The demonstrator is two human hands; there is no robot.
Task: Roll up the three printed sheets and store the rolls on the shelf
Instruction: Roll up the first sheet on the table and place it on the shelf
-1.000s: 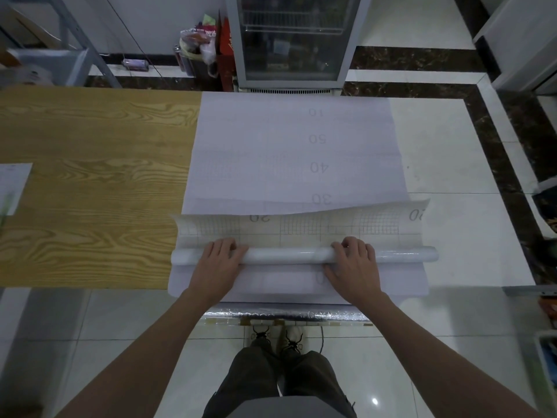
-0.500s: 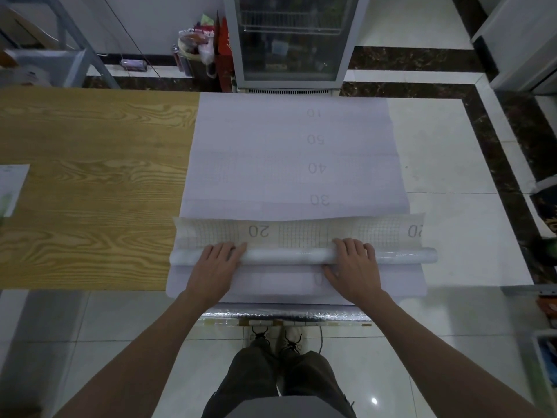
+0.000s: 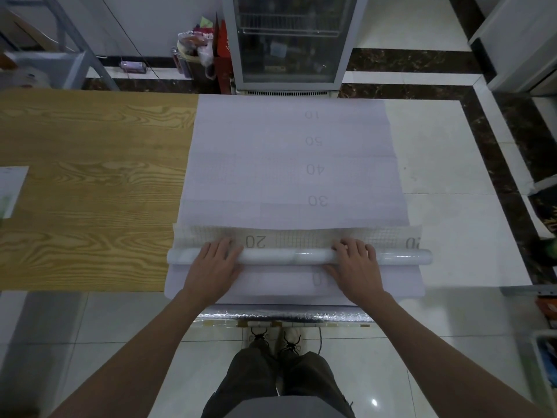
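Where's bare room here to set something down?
Free: wood-grain area between the small paper and the pale sheet; white tabletop right of the sheet. Crowded: near edge, left hand and right hand on the roll, silver roll along it.

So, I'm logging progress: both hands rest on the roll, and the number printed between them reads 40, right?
Not quite. The left hand and right hand do rest on the roll, but the number printed between them reads 20, not 40, as the head view shows.
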